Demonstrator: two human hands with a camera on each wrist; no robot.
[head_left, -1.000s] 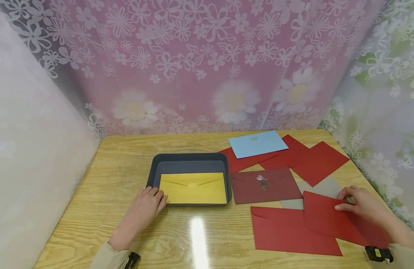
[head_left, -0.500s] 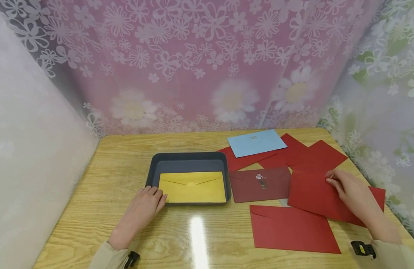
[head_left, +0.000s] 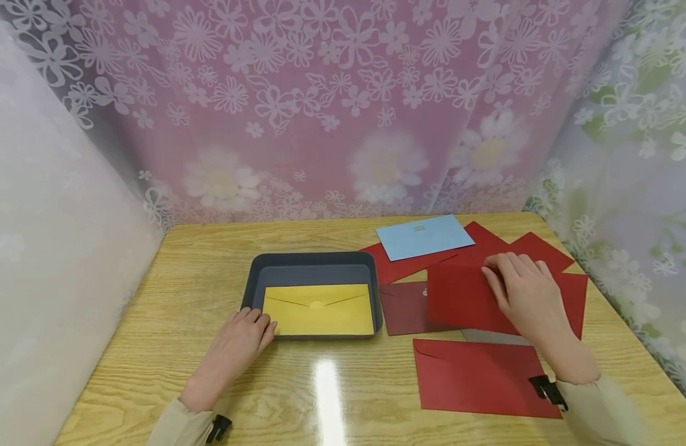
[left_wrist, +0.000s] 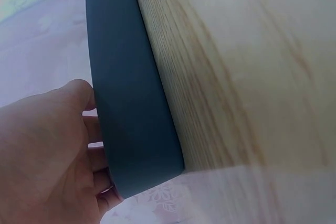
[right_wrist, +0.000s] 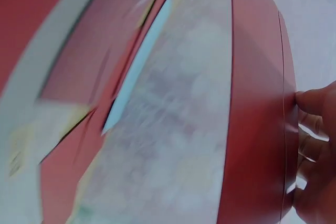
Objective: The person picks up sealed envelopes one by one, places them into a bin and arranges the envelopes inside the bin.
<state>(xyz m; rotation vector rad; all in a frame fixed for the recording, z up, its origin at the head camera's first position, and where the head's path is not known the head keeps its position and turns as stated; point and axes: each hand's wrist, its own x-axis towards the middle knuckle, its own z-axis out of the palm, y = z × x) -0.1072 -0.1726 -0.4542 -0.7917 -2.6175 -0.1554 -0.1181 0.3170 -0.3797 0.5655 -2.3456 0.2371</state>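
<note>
My right hand (head_left: 529, 300) pinches the upper edge of a red envelope (head_left: 460, 300), holding it raised over the other envelopes. In the right wrist view the raised envelope (right_wrist: 257, 103) bows slightly, and my thumb presses near its flap edge. My left hand (head_left: 237, 347) grips the near left corner of a dark grey tray (head_left: 315, 258); the left wrist view has the thumb and fingers at the tray's wall (left_wrist: 126, 87). A yellow envelope (head_left: 317, 316) lies flat inside the tray, flap side up. Partly behind the raised envelope is a maroon envelope (head_left: 401, 310).
At the back right a light blue envelope (head_left: 423, 236) lies over red envelopes (head_left: 390, 266). Another red envelope (head_left: 477, 378) lies at the front right, and a grey envelope (head_left: 490, 336) peeks out behind it. Floral curtains (head_left: 321, 124) close off the table's back and sides.
My right hand has lifted the red envelope off the right side and carried it left and away from me, now partly covering the maroon envelope. My left hand stays on the tray.
</note>
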